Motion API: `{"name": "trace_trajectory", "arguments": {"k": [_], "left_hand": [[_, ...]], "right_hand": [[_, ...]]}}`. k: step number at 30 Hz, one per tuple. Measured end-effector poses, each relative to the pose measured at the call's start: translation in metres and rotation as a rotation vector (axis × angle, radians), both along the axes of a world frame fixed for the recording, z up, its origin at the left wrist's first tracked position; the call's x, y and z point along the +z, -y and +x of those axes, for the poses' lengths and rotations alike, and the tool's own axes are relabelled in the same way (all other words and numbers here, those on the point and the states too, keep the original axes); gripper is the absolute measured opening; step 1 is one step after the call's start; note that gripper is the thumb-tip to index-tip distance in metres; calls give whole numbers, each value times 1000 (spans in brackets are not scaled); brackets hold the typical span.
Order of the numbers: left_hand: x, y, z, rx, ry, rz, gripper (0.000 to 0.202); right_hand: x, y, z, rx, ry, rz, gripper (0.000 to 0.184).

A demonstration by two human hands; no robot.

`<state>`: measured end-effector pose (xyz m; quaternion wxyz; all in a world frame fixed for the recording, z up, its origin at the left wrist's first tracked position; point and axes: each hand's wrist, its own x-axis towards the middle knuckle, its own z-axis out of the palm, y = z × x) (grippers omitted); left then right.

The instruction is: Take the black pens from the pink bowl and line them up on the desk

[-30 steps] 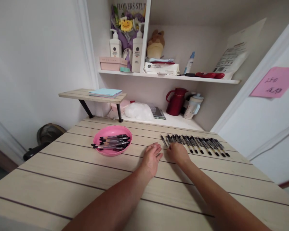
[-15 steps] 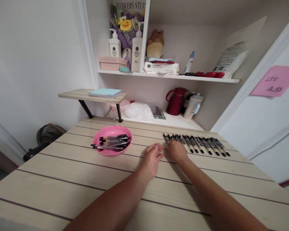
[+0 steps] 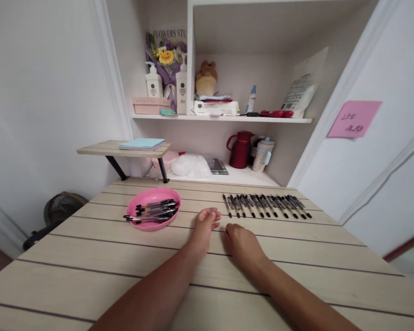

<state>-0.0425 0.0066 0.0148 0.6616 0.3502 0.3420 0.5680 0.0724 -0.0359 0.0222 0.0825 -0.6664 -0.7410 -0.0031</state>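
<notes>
Landmark: the pink bowl (image 3: 154, 225), which stands on the pale wooden table (image 3: 89, 257) at the left part of it.
In the bowl: a small heap of dark pens (image 3: 152, 210), lying mostly across it.
My left hand (image 3: 203, 227): it lies on the table just to the right of the bowl, not touching it. The fingers (image 3: 211, 213) are loosely curled and I see nothing between them.
My right hand (image 3: 240, 243): it rests on the table further right of the bowl than the left hand, and a little nearer to me. I see only its back, so I cannot tell whether the fingers are closed or whether they hold something.
Row of pens (image 3: 265, 205): well to the right of the bowl, laid side by side on the table. Both hands are near its left end, but neither one touches a pen.
Behind the bowl: a small raised shelf (image 3: 100, 149) with a blue notebook (image 3: 141, 144) on it.
Behind and right of the bowl: a red jug (image 3: 240, 151) in the wall niche.
</notes>
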Motion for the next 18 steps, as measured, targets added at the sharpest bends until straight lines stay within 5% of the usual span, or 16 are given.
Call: {"name": "trace_trajectory", "arguments": {"k": [5, 9, 12, 15, 18], "left_hand": [[35, -14, -31, 112, -514, 260, 20], [72, -32, -97, 177, -1270, 528, 28], [84, -37, -145, 114, -1758, 340, 26], [82, -34, -170, -23, -1875, 208, 13], [76, -31, -173, 31, -1834, 207, 9]], "right_hand": [[-3, 11, -2, 64, -50, 61, 26], [2, 12, 3, 72, -105, 76, 25], [7, 13, 6, 78, -144, 51, 23], [10, 14, 6, 81, -170, 28, 22], [10, 13, 8, 81, -183, 28, 22]]}}
